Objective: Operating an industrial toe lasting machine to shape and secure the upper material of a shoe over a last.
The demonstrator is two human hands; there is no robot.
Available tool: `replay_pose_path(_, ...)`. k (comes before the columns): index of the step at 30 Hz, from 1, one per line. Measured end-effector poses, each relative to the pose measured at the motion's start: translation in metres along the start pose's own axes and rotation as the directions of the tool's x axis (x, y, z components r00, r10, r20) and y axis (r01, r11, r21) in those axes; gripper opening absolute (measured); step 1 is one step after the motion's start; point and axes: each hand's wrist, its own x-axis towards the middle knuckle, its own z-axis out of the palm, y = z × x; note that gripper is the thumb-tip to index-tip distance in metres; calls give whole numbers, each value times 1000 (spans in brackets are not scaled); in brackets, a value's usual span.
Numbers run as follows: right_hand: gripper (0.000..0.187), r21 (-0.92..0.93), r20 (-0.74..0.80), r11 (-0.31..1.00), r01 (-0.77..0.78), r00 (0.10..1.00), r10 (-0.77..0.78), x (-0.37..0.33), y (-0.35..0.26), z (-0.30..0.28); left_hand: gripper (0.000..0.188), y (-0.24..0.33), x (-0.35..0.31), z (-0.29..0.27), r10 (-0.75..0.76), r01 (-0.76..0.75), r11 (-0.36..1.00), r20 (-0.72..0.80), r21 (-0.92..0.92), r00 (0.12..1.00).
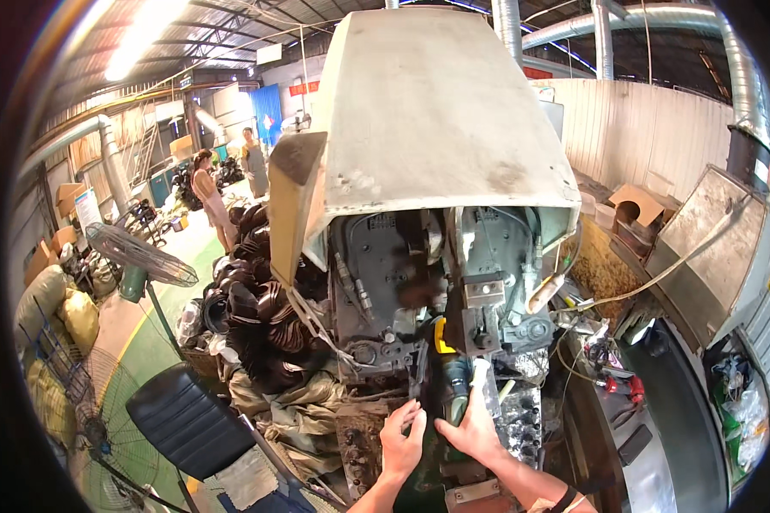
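Observation:
In front of me is a large machine with a pale, stained hood point(453, 111) over dark metal works. My left hand point(402, 440) is low in front of it, with thumb and fingers pinched together. A slim dark tool point(418, 368) rises from its fingertips, and its kind is unclear. My right hand point(475, 433) is closed around a dark green, rounded piece point(457, 389) that stands below a yellow-edged part point(441, 335). Along the fingers of that hand runs a white strip point(481, 374); whether it is a wrapping or a separate thing I cannot tell.
Dark curved pieces point(257, 299) are heaped left of the machine, beside a black padded chair point(188, 419) and a fan point(141, 256). At right are a wooden-handled tool point(546, 293), a red-handled tool point(624, 389) and a dark belt point(676, 410). Two people stand far back left.

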Motion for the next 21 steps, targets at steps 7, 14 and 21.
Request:
replay_pose_path(7,118,425,377,812,-399,894,242,-60,-71,-76,65,68,26,-15,-275,316,778,159,-543,948)
replay_pose_path(14,92,83,13,989,123,992,-125,-175,-35,-100,44,133,-26,34,-37,301,769,431,-564,902)
replay_pose_path(21,123,288,-27,945,156,988,-154,-256,10,-158,39,151,-74,107,-187,549,641,586,-536,789)
